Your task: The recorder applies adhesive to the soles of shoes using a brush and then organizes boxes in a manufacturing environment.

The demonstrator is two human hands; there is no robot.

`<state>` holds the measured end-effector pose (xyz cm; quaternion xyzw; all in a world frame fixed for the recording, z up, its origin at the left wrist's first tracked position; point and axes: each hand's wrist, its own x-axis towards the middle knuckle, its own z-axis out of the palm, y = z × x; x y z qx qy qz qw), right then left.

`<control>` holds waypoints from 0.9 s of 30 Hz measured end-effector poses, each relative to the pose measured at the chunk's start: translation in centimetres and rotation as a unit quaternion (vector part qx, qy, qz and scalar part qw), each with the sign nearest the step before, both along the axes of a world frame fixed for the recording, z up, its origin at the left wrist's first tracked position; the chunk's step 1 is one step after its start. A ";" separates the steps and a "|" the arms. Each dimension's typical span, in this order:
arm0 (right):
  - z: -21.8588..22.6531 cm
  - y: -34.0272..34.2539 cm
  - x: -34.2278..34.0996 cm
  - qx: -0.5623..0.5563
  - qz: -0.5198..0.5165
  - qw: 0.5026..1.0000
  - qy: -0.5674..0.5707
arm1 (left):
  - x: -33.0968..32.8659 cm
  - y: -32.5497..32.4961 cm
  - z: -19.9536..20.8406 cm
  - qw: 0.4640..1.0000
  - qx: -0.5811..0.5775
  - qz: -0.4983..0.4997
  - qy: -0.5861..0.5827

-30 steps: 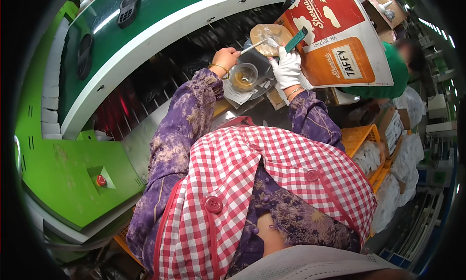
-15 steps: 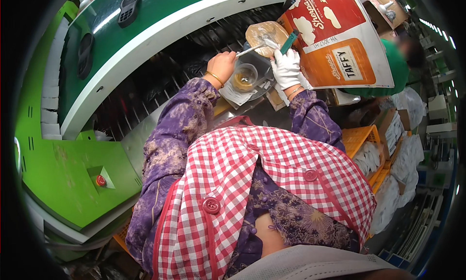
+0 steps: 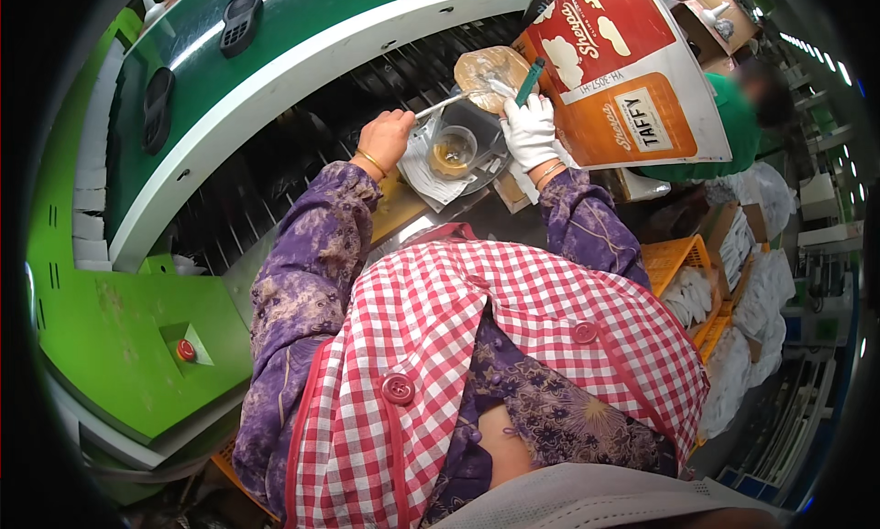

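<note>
My bare left hand is closed on one end of a thin white strip, which slants up to the right. The strip's far end reaches a round tan piece with whitish smears on it. My right hand, in a white glove, grips a tool with a green handle that points up. The tool's working end is too small to make out. Between my hands stands a clear plastic cup with yellowish stuff in it. White paper sheets lie under and beside the cup.
A dark slatted conveyor runs behind, edged by a white curved rail. Shoe soles lie on the green surface beyond. A red and orange carton stands right; another person in green is behind it. Yellow crates sit lower right.
My left hand has moved left and slightly down with the strip. My right hand has shifted a little left, and the green handle stands more upright.
</note>
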<state>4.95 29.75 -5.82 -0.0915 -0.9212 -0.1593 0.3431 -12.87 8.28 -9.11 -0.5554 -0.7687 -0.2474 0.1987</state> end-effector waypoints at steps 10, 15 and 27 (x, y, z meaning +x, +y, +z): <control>0.0 -0.1 0.1 0.010 0.001 1.000 0.007 | 3.4 -1.7 0.7 0.945 0.119 0.014 -0.305; -0.4 0.1 0.1 0.000 -0.003 1.000 0.001 | 4.5 -4.1 -1.4 0.905 -0.026 0.034 -0.422; 0.1 -0.2 0.1 0.002 -0.004 1.000 -0.019 | 3.3 -2.2 0.4 0.969 -0.222 -0.019 -0.110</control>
